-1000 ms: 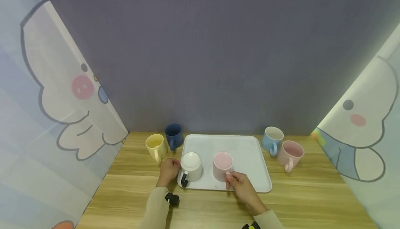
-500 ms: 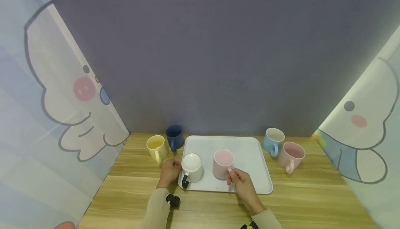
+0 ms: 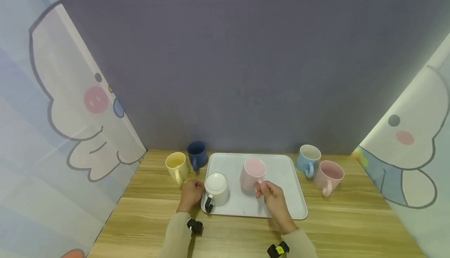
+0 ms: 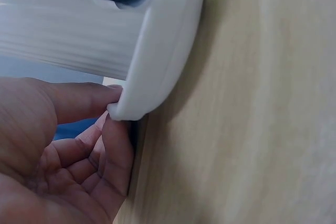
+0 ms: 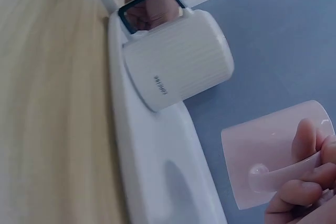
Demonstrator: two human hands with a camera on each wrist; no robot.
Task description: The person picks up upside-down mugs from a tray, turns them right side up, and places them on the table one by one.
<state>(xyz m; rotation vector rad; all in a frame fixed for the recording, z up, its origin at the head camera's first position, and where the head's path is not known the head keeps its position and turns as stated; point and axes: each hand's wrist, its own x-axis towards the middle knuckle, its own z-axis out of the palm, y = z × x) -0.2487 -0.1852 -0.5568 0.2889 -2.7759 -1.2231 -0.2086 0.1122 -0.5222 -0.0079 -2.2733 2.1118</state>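
My right hand (image 3: 275,199) pinches the handle of a pink mug (image 3: 249,179), which is bottom up. In the right wrist view the pink mug (image 5: 257,142) hangs above the tray, its lower rim apart from it. My left hand (image 3: 192,192) is at the left side of the white tray (image 3: 279,176); in the left wrist view, thumb and forefinger pinch the tray's rim (image 4: 165,51). Beside that hand a white ribbed mug (image 3: 218,195) stands upside down on the tray's left front part, its dark handle pointing forward.
Left of the tray, a yellow mug (image 3: 177,167) and a dark blue mug (image 3: 197,156) stand upright on the wooden table (image 3: 228,236). On the right stand a light blue mug (image 3: 305,162) and another pink mug (image 3: 325,178). A grey wall (image 3: 246,74) rises behind.
The pink mug has risen off the tray in my right hand and moved slightly back and right. My left hand and the white mug have stayed in place.
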